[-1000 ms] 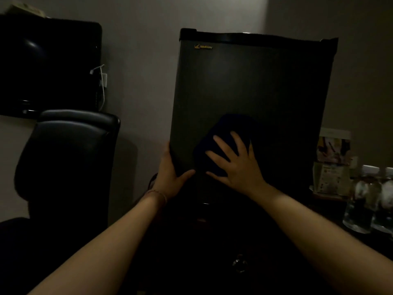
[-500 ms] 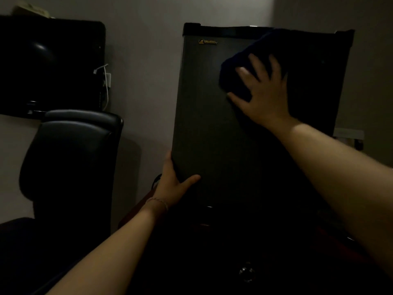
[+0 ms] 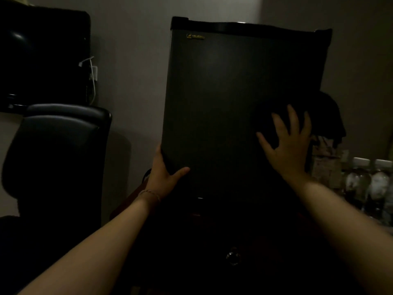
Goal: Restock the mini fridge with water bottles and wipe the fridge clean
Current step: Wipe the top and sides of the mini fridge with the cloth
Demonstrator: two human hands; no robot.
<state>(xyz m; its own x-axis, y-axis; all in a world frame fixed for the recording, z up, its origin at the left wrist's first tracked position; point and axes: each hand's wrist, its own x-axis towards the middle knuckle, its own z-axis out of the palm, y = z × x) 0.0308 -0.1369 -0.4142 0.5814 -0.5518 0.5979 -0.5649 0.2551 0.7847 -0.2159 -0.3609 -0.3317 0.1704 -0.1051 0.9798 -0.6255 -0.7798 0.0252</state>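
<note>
Two hands on fridge (image 3: 223, 99), logo (image 3: 195, 36) unreadable

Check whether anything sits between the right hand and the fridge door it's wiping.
Only the dark cloth: the right hand presses it flat against the mini fridge door near its right edge. The left hand grips the door's left edge directly.
</note>
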